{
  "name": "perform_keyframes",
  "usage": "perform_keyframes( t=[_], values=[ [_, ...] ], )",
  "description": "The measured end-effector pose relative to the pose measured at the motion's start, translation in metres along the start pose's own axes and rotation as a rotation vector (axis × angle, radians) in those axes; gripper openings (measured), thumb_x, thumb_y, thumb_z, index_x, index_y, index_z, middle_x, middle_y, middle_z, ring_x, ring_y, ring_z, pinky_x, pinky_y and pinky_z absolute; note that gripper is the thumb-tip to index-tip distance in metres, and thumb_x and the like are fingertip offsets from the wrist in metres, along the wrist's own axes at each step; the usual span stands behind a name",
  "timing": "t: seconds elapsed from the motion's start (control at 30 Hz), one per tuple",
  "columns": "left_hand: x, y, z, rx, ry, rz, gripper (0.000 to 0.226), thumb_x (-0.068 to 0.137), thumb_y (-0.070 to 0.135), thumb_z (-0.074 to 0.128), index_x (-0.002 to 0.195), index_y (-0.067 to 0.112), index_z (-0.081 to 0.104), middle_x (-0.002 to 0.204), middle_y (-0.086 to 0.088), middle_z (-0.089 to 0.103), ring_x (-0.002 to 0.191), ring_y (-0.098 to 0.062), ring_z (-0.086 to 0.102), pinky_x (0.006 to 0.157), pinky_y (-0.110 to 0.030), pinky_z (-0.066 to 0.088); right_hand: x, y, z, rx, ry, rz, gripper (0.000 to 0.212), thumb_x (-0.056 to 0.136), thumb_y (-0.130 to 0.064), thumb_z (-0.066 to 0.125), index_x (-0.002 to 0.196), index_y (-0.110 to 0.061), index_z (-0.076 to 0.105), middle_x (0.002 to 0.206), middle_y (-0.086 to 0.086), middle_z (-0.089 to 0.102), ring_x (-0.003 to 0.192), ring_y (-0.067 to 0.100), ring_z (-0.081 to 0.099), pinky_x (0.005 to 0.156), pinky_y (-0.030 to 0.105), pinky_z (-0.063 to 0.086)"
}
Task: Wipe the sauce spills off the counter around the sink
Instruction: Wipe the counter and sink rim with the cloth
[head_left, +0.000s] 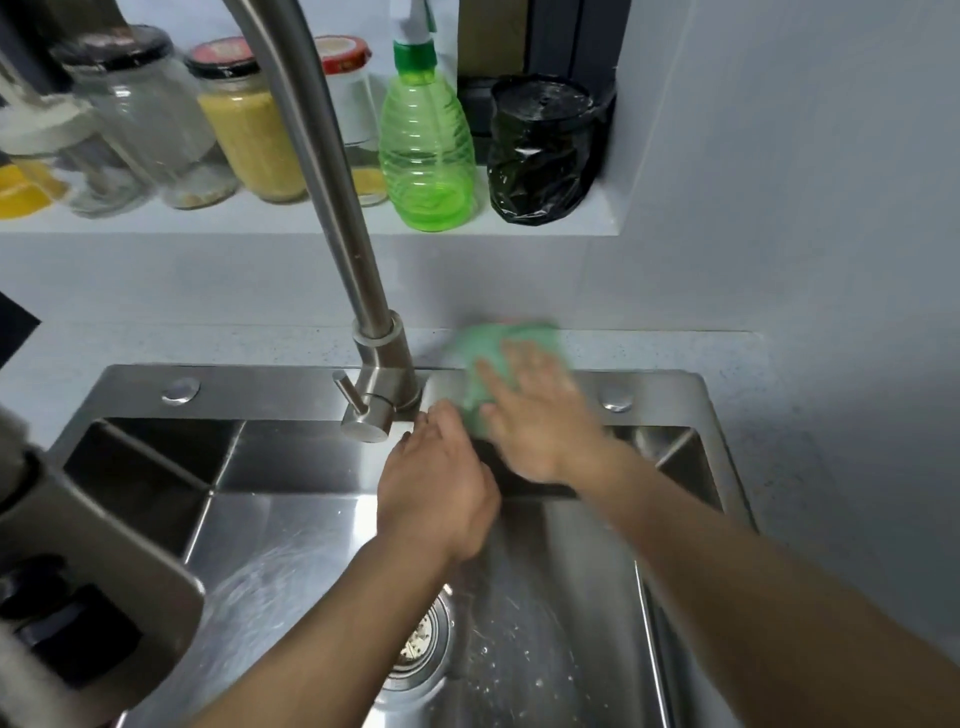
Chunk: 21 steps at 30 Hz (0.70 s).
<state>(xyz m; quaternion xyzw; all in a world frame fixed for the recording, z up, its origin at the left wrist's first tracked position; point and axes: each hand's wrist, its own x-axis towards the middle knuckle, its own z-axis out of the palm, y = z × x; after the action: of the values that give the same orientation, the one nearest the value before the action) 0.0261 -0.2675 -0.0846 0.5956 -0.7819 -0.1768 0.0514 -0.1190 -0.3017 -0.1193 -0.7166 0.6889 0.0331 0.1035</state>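
A green cloth was pressed under the flat, spread right hand on the far sink rim, while the left hand was held loosely curled, empty.

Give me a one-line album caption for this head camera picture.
Right hand presses a green cloth on the sink's back rim beside the faucet, left hand over the basin.

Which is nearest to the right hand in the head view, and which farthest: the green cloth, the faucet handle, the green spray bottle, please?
From the right hand:
1. Green cloth, under its fingers.
2. Faucet handle, to its left.
3. Green spray bottle, up on the shelf.
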Motion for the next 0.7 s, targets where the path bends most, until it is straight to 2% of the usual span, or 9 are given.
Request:
perform_keyframes(
  t=[0.03,0.1,0.27,0.33,0.43,0.5,0.57,0.6,0.7],
  values=[
    [0.002,0.001,0.0,-0.009,0.009,-0.011,0.042,0.091,0.018,0.043,0.13,0.007,0.032,0.133,-0.014,0.057,0.121,-0.031,0.054,0.091,-0.035,0.037,0.004,-0.014,0.002,0.005,-0.016,-0.107,0.063,0.105,-0.046,0.024,0.159,-0.028,-0.002,0.167,0.009,-0.013,0.153,0.03,-0.015,0.123,0.044,-0.011],
    [0.007,0.001,-0.002,-0.004,0.007,-0.044,0.046,0.093,0.018,0.042,0.135,0.005,0.029,0.129,-0.017,0.062,0.115,-0.035,0.059,0.083,-0.036,0.038,-0.001,-0.012,0.002,-0.008,-0.024,-0.173,0.062,0.104,-0.047,0.024,0.159,-0.032,-0.002,0.167,0.003,-0.014,0.153,0.024,-0.017,0.124,0.042,-0.01],
    [0.006,0.0,-0.008,0.02,-0.003,-0.062,0.029,0.093,0.02,0.042,0.119,0.012,0.034,0.113,-0.017,0.067,0.1,-0.039,0.062,0.074,-0.037,0.036,-0.059,0.094,0.001,-0.005,-0.041,0.203,0.063,0.105,-0.048,0.016,0.159,-0.026,-0.008,0.167,0.002,-0.017,0.153,0.019,-0.017,0.124,0.042,-0.008],
    [0.004,0.004,-0.009,0.058,-0.026,-0.059,0.024,0.093,0.021,0.043,0.114,0.014,0.035,0.117,-0.014,0.063,0.105,-0.036,0.06,0.077,-0.037,0.035,-0.069,0.113,-0.002,0.028,-0.071,0.352,0.065,0.105,-0.048,0.014,0.158,-0.021,-0.01,0.166,0.005,-0.019,0.153,0.021,-0.017,0.124,0.044,-0.007],
    [0.006,0.012,-0.009,0.09,-0.085,-0.081,0.028,0.092,0.026,0.044,0.117,0.014,0.039,0.13,-0.011,0.055,0.121,-0.033,0.053,0.095,-0.041,0.038,-0.043,0.09,0.001,0.067,-0.013,0.52,0.067,0.103,-0.049,0.012,0.159,-0.017,-0.007,0.165,0.019,-0.014,0.153,0.035,-0.014,0.123,0.052,-0.006],
    [0.009,0.018,-0.005,0.114,-0.107,-0.079,0.035,0.091,0.03,0.044,0.122,0.014,0.042,0.135,-0.009,0.05,0.129,-0.03,0.046,0.103,-0.042,0.036,-0.022,0.062,0.001,0.062,0.005,0.392,0.065,0.103,-0.05,0.013,0.159,-0.023,-0.005,0.165,0.021,-0.014,0.152,0.038,-0.015,0.121,0.055,-0.01],
    [0.014,0.025,0.002,0.137,-0.082,-0.001,0.042,0.088,0.031,0.045,0.128,0.015,0.044,0.141,-0.008,0.045,0.134,-0.028,0.04,0.106,-0.042,0.035,-0.013,0.053,0.0,0.049,-0.025,0.174,0.062,0.103,-0.051,0.013,0.159,-0.03,-0.004,0.167,0.011,-0.015,0.152,0.031,-0.018,0.122,0.052,-0.012],
    [0.016,0.027,0.005,0.14,-0.083,0.042,0.045,0.087,0.031,0.046,0.131,0.017,0.044,0.141,-0.006,0.044,0.135,-0.027,0.039,0.106,-0.042,0.036,-0.014,0.06,-0.002,0.046,-0.044,0.149,0.062,0.103,-0.052,0.013,0.159,-0.031,-0.004,0.167,0.008,-0.016,0.152,0.029,-0.018,0.122,0.051,-0.012],
    [0.021,0.035,0.008,0.134,-0.145,0.071,0.049,0.088,0.032,0.046,0.136,0.023,0.041,0.134,-0.005,0.045,0.131,-0.027,0.039,0.102,-0.041,0.037,-0.033,0.116,-0.005,0.04,-0.063,0.422,0.074,0.098,-0.062,0.008,0.158,-0.024,-0.01,0.165,0.009,-0.02,0.153,0.031,-0.017,0.123,0.051,-0.009]
  ],
)
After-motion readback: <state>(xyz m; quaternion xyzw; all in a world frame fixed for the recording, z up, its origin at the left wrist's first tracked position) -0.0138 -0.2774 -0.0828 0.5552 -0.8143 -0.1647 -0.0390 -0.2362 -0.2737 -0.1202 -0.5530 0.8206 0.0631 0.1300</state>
